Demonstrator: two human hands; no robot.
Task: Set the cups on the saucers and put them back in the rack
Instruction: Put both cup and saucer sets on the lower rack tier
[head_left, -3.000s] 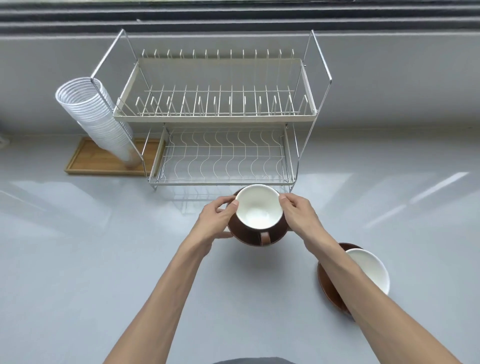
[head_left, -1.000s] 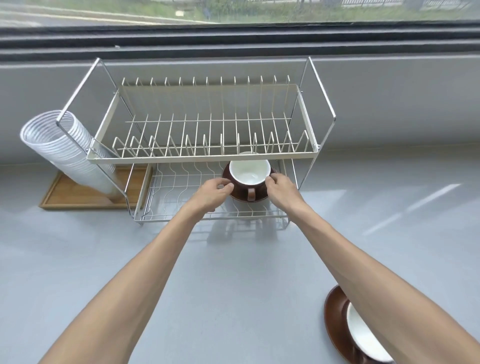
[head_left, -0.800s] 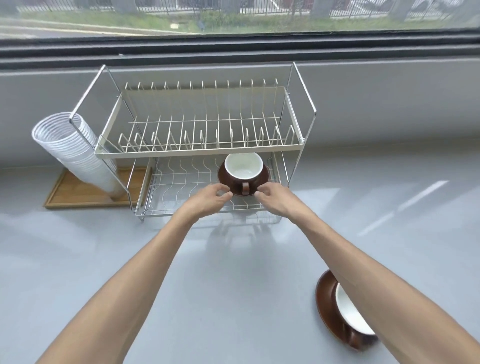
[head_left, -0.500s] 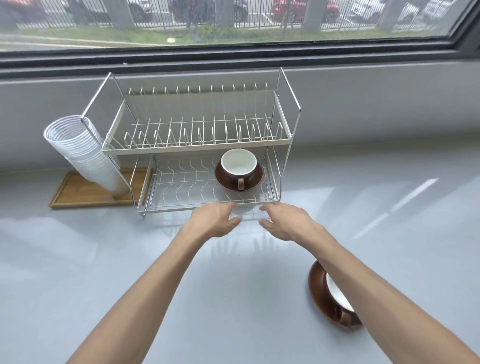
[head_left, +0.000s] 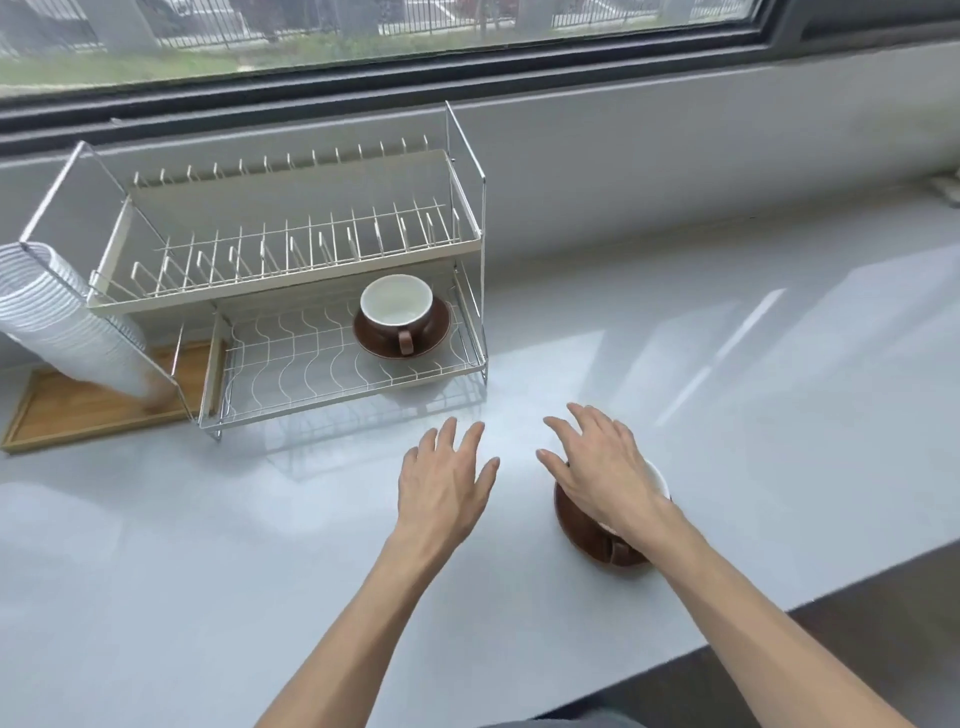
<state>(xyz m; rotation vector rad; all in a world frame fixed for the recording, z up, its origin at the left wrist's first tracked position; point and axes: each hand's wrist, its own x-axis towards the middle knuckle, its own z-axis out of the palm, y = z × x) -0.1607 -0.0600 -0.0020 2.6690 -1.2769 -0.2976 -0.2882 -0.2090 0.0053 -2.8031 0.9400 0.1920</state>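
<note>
The grey bench (head_left: 727, 415) runs below a window. One cup (head_left: 397, 306) on its saucer (head_left: 436, 332) sits on the rack (head_left: 322, 364) lower tier. Left hand (head_left: 447, 488) and right hand (head_left: 602, 467) are spread, holding nothing, the right above the second cup (head_left: 655, 480) and saucer (head_left: 576, 530). Grip that saucer rim on both sides and keep it level.

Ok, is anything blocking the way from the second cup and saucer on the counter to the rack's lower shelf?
Nothing visible does. The counter between the second cup on its saucer and the rack is bare. The first cup fills the lower shelf's right end; the space left of it is free.
</note>
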